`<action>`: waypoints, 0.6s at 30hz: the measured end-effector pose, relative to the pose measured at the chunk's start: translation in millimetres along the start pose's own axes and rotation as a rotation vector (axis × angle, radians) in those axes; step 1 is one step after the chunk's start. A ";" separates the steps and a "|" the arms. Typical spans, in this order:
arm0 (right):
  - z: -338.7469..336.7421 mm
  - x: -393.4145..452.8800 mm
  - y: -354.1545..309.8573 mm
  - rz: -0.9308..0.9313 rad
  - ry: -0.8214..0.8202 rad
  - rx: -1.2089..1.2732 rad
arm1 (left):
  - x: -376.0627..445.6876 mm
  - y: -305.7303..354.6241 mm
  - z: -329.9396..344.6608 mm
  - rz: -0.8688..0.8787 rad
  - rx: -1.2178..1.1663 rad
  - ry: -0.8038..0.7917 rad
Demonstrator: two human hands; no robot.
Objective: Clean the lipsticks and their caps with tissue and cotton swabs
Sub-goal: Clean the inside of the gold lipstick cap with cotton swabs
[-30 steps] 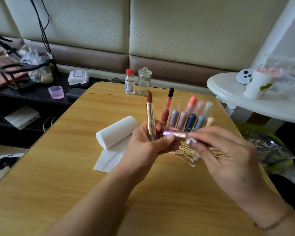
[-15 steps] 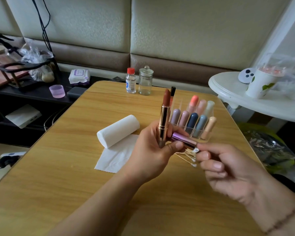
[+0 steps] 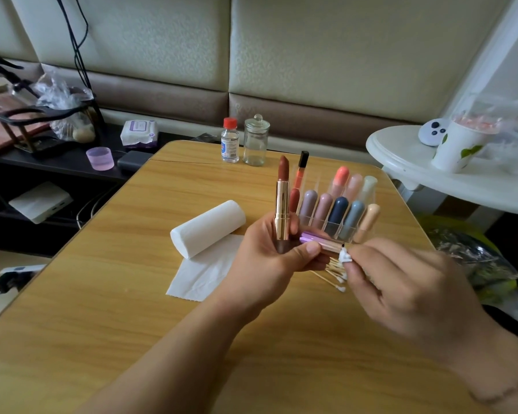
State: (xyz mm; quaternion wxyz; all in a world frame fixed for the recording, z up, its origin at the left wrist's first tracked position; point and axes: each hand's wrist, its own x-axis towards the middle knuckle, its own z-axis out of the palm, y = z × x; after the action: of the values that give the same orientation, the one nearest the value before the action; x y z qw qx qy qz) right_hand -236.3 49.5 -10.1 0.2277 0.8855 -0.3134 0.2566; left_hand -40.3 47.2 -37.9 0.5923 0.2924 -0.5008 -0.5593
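lipstick (image 3: 282,204) base hidden in left hand (image 3: 269,258), cotton swab (image 3: 344,256) stick hidden by right hand (image 3: 407,291) fingers, bottle (image 3: 230,141) label unreadable

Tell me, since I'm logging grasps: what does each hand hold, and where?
Left hand grips the open lipstick at its base, plus the purple cap by its closed end. Right hand pinches a cotton swab just below its tip.

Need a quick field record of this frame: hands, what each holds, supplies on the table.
left hand: grips an uncapped lipstick upright, plus a purple cap lying sideways under the thumb
right hand: pinches a cotton swab, tip at the cap's open end
swab pile: on the table, below the hands
tissue roll: lying on its side, one sheet unrolled
lipstick organizer: clear, behind the hands, holding capped lipsticks
bottle and glass jar: far table edge
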 end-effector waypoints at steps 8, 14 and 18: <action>-16.1 27.9 -21.5 1.466 -0.264 1.805 | 1.2 -5.4 -4.4 0.100 -0.016 -0.133; -22.4 18.4 -24.9 0.931 -0.246 1.171 | 0.2 -3.5 -4.7 -0.037 -0.100 -0.066; -16.8 6.3 -9.5 0.212 -0.111 0.234 | 0.8 -2.5 -6.2 -0.099 -0.133 -0.043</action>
State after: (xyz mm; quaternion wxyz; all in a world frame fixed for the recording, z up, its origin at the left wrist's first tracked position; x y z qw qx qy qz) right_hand -230.9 62.9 4.2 0.0772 0.8807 -0.3852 0.2647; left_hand -35.6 44.6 -42.0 0.5712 0.2649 -0.4598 -0.6262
